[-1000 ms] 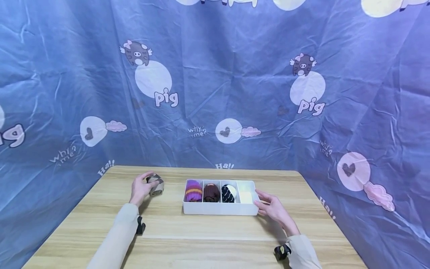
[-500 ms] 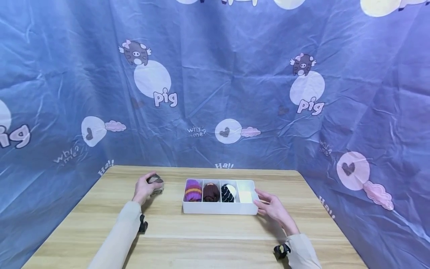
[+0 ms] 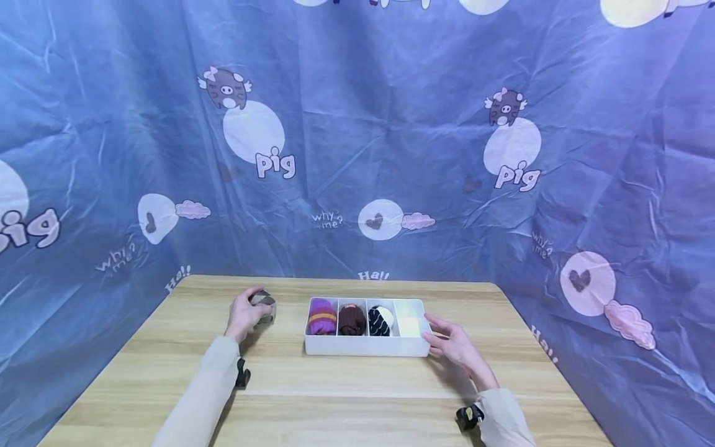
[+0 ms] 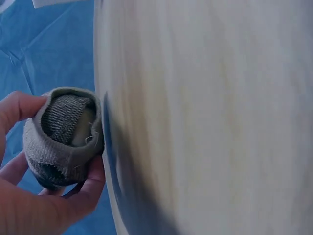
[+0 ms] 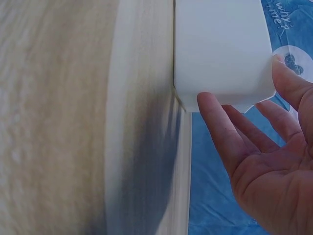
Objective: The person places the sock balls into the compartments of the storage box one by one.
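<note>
In the head view my left hand grips a rolled-up sock, grey-brown with a checked pattern, between thumb and fingers. The left wrist view shows the rolled sock with its hollow opening facing the camera; whether it touches the table I cannot tell. My right hand rests its spread, fairly straight fingers against the right end of a white divided box. Inside the box, from left, are a purple striped rolled sock, a dark brown one and a black-and-white one. The rightmost compartment holds nothing.
The wooden table spreads in front of the box and between the hands. Behind it and at both sides hangs a blue cloth printed with pigs and lettering, close to the table's back edge.
My left hand has shifted slightly to the right, and its thumb and fingers have closed further round the checked sock, which has moved slightly right. The right hand and the box have stayed put.
</note>
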Demonstrator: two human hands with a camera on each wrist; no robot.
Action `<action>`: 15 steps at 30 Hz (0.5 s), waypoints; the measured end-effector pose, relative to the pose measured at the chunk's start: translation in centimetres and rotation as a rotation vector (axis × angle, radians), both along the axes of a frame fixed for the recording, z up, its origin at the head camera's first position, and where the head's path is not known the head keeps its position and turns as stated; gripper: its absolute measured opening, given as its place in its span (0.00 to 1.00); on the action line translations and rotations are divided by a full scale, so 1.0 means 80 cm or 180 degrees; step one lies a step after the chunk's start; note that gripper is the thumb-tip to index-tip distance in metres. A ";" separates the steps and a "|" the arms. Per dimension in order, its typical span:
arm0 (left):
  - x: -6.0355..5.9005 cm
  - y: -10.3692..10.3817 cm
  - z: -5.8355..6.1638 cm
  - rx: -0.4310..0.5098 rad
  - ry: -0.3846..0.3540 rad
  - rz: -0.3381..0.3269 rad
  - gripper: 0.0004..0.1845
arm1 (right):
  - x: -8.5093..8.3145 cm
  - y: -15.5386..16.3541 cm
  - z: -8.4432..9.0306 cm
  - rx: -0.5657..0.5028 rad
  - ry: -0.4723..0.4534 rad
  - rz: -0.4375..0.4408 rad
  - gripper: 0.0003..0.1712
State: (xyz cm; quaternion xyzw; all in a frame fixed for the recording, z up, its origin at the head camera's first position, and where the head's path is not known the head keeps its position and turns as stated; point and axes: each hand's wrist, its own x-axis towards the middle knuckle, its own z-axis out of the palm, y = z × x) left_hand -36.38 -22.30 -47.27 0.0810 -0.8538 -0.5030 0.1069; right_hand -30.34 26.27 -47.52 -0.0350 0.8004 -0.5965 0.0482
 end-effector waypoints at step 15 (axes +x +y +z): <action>0.005 0.042 0.037 -0.0068 0.0498 -0.0091 0.34 | 0.000 -0.001 -0.002 0.0031 0.0005 -0.0027 0.36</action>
